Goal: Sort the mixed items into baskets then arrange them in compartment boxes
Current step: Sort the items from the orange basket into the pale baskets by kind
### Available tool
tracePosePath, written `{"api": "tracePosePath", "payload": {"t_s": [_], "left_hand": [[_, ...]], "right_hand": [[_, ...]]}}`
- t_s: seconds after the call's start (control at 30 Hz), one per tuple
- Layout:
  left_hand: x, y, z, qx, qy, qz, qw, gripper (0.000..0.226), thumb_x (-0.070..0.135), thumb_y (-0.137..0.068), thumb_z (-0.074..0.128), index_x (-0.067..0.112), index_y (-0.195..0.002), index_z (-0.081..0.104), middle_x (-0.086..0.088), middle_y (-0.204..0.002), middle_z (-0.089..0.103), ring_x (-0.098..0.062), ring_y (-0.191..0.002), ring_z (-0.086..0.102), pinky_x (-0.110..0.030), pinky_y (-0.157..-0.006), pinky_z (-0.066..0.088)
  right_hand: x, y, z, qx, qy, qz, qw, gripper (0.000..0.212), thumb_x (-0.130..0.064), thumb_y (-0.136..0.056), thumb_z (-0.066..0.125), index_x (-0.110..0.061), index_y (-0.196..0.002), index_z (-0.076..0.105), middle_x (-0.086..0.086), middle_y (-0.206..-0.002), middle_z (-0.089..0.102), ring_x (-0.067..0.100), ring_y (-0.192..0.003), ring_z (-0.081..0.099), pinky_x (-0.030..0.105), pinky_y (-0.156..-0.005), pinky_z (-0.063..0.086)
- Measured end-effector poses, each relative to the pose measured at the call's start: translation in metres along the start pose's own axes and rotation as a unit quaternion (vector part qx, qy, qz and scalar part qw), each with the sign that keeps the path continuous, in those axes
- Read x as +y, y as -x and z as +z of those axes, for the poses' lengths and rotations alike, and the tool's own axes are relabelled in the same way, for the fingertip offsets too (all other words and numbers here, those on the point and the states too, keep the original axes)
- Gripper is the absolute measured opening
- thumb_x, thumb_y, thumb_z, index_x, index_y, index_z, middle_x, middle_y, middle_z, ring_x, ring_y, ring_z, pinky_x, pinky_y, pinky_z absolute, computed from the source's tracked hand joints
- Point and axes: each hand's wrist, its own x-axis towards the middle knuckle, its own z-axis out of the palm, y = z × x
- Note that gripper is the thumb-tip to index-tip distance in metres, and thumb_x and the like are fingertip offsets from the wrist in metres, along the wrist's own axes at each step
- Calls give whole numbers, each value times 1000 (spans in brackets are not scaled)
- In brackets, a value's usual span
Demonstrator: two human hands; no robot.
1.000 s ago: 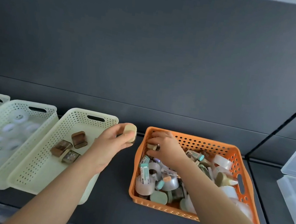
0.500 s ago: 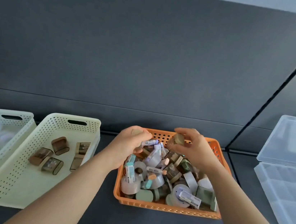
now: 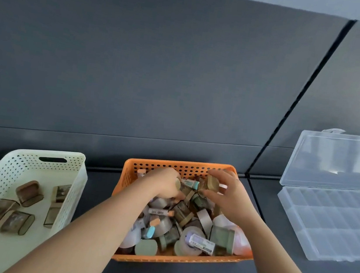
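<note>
Head view: I see both hands at the 12 o'clock end of the orange basket (image 3: 172,259). The right hand (image 3: 232,200) pinches an olive-brown block (image 3: 213,183) between thumb and fingers (image 3: 223,175), just above the mixed pile. The left hand (image 3: 163,184) curls its fingers round a small tan piece (image 3: 177,183), down against the pile. At 8 o'clock is a cream basket (image 3: 42,152) of brown sharpeners (image 3: 29,193), and at 3 o'clock an open compartment box (image 3: 334,227).
</note>
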Motion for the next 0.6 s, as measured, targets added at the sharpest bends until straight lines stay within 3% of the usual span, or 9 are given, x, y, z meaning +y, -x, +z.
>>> {"api": "tracePosePath", "payload": {"t_s": [0.17, 0.3, 0.4, 0.5, 0.6], "left_hand": [[-7, 5, 3, 32, 82, 15, 996, 52, 49, -64, 81, 31, -104, 53, 9, -108, 59, -16, -94, 57, -37, -83, 50], [-14, 35, -5, 157, 162, 15, 974, 50, 47, -67, 80, 33, -106, 51, 14, -110, 60, -13, -97, 57, -35, -84, 49], [-37, 83, -21, 266, 216, 28, 939, 47, 43, -70, 78, 37, -107, 50, 21, -103, 60, -6, -96, 55, -28, -78, 44], [-81, 138, -33, 310, 213, 12, 926, 45, 40, -71, 79, 39, -107, 52, 25, -97, 59, 5, -93, 54, -19, -75, 39], [-144, 181, -38, 290, 212, -78, 930, 44, 41, -68, 82, 38, -103, 56, 26, -98, 59, 4, -96, 55, -26, -82, 42]], "right_hand": [[-3, 1, 1, 22, -22, 8, 999, 50, -19, -77, 78, -24, -123, 59, -6, -116, 51, 9, -106, 58, 35, -97, 51], [-20, 4, 4, 45, -55, -7, 997, 46, -22, -76, 78, -33, -116, 59, -12, -113, 51, 8, -106, 58, 30, -95, 50], [-45, 5, 17, 35, -57, -43, 997, 44, -19, -77, 78, -37, -111, 57, -9, -113, 56, 5, -101, 59, 15, -87, 48], [-76, 7, 44, -14, -85, -83, 993, 45, -18, -75, 79, -40, -108, 57, -5, -112, 60, 9, -100, 63, 25, -89, 52], [-107, 9, 81, -63, -99, -110, 987, 47, -20, -74, 80, -45, -104, 55, -5, -110, 62, 10, -99, 65, 28, -87, 54]]}}
